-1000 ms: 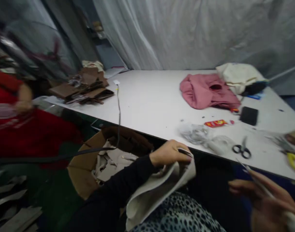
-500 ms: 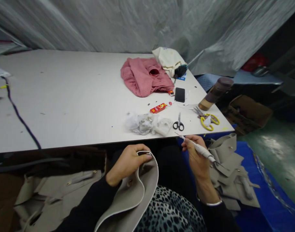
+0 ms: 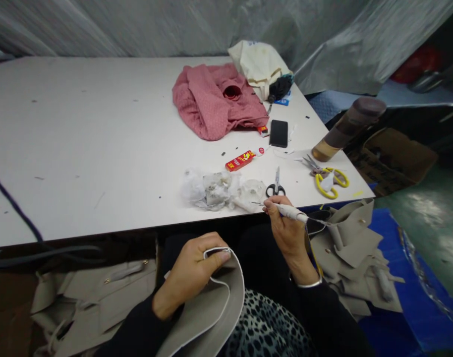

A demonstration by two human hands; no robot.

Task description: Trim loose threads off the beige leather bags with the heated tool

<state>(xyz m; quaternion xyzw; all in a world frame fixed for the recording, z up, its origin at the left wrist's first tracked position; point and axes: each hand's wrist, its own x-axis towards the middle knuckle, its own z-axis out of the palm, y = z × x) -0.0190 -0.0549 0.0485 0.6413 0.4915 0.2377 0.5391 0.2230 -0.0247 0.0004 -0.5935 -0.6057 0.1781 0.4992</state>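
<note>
My left hand [image 3: 195,267] pinches the top edge of a folded beige leather-like bag piece [image 3: 224,307] between thumb and fingers. The piece curves down over my lap and its cut edges are white. Held like a pen in my right hand [image 3: 288,233] is a slim awl-like tool [image 3: 291,212] with a white-wrapped handle and a thin pointed tip. That tip points left at the table's front edge, close to a whitish translucent lump [image 3: 251,192]; I cannot tell whether they touch. Black-handled scissors [image 3: 276,184] lie just beyond my right hand.
On the white table [image 3: 100,124] are crumpled clear plastic [image 3: 209,189], a red packet [image 3: 240,161], yellow-handled scissors [image 3: 330,181], a bottle [image 3: 347,129], a black phone-like slab [image 3: 279,134] and pink cloth [image 3: 215,101]. Beige bag pieces lie at left [image 3: 126,295] and right [image 3: 356,248].
My right hand has moved left with the tool, bringing its tip near the translucent lump. My left hand still grips the beige piece, slightly lower in view. The camera view has shifted a little.
</note>
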